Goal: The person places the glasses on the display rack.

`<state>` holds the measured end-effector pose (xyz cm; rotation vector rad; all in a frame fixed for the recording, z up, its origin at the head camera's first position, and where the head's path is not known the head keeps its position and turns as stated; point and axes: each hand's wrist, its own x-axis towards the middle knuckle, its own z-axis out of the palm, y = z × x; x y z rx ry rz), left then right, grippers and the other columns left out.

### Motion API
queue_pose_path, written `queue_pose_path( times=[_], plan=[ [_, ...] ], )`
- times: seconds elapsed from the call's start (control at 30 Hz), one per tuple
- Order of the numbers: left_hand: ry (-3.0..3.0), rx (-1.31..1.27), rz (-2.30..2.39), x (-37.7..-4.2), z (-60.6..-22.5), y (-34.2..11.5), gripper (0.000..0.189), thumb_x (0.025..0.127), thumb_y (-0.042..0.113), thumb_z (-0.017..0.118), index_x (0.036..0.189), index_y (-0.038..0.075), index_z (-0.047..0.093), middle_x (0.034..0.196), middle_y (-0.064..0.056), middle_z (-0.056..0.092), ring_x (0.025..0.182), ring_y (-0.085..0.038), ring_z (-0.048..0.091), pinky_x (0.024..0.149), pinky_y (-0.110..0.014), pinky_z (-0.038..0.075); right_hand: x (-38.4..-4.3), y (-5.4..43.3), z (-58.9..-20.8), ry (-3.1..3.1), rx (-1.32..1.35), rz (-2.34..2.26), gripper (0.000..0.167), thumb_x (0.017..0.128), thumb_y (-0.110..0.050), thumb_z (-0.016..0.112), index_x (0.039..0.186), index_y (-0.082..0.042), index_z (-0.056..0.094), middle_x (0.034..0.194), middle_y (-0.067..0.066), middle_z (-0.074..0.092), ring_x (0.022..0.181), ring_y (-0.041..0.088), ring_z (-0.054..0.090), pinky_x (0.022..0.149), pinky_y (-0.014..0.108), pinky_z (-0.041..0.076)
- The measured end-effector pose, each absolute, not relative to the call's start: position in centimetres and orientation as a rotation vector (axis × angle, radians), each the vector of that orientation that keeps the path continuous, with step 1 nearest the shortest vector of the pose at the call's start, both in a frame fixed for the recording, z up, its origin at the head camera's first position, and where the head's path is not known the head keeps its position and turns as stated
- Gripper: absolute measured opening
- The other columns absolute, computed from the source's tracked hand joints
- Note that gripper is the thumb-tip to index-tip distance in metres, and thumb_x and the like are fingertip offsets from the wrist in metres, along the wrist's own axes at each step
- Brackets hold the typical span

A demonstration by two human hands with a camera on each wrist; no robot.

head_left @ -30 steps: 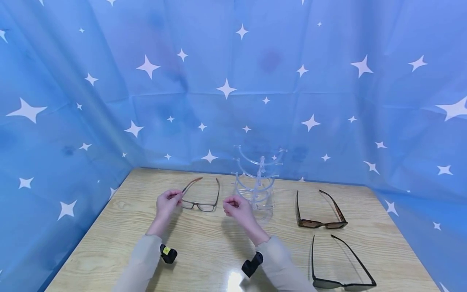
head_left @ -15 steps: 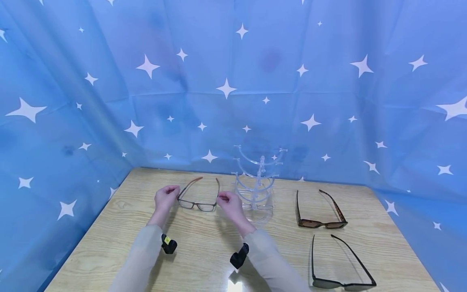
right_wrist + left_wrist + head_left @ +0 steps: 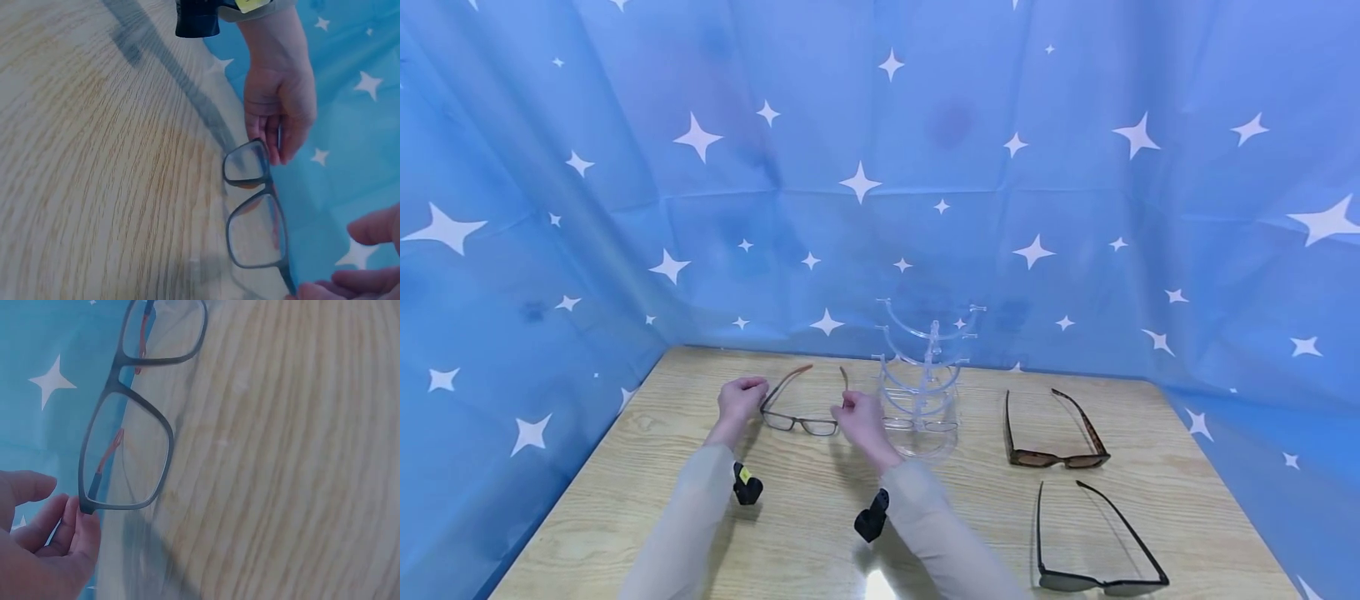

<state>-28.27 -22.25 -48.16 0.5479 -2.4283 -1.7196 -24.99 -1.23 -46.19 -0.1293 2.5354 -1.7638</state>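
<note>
Dark-framed eyeglasses [image 3: 799,422] with orange-brown temple tips lie unfolded on the table, lenses toward me. At their left hinge corner is my left hand [image 3: 740,402]; in the left wrist view its fingertips touch the frame [image 3: 115,380], while the thumb stays apart. My right hand [image 3: 861,419] is at the other hinge and hides part of that temple. The right wrist view shows its fingertips against the glasses [image 3: 269,189] near the hinge, the thumb spread away from them. To the right stands a clear, tiered glasses stand [image 3: 931,358] with a pair of glasses [image 3: 940,427] low on it.
Tortoiseshell sunglasses [image 3: 1060,460] lie unfolded on the right of the wooden table [image 3: 587,517]. Nearer me are black sunglasses [image 3: 1101,583], also unfolded. A blue star-patterned curtain [image 3: 805,208] hangs behind the table and along its left side.
My right hand has moved left from beside the stand to the right hinge of the eyeglasses. My left hand has shifted slightly left and back. The eyeglasses have stayed in place.
</note>
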Motion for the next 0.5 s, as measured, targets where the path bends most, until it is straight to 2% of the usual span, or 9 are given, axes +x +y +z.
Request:
queue_pose_path(
  times=[0.1,0.27,0.5],
  plan=[
    [-2.439,0.555,-1.745,-28.5,-48.3,-22.4,0.031,0.09,0.013,0.058,0.114,-0.007,0.062,0.105,-0.021,0.064,0.093,-0.024,0.06,0.079,-0.027,0.048,-24.9,-1.4,-46.0,2.537,-0.103,-1.744,0.045,0.087,-0.005,0.061,0.125,0.015,0.049,0.12,0.027,0.056,0.108,0.034,0.057,0.09,0.039,0.049],
    [-2.473,0.585,-1.761,-28.5,-48.6,-22.5,0.032,0.089,0.012,0.057,0.114,-0.007,0.062,0.11,-0.022,0.062,0.097,-0.026,0.057,0.081,-0.029,0.048,-25.1,-1.6,-46.3,2.538,0.0,-1.727,0.046,0.085,-0.007,0.063,0.125,0.012,0.051,0.12,0.024,0.057,0.113,0.034,0.054,0.092,0.039,0.048],
    [-2.442,0.605,-1.834,-28.3,-49.2,-22.7,0.03,0.09,0.009,0.057,0.113,-0.008,0.062,0.098,-0.019,0.067,0.08,-0.016,0.06,0.064,-0.02,0.049,-25.4,-1.8,-47.2,2.509,0.08,-1.79,0.037,0.081,-0.001,0.062,0.116,0.013,0.058,0.108,0.025,0.063,0.1,0.033,0.061,0.082,0.038,0.053]
  ],
)
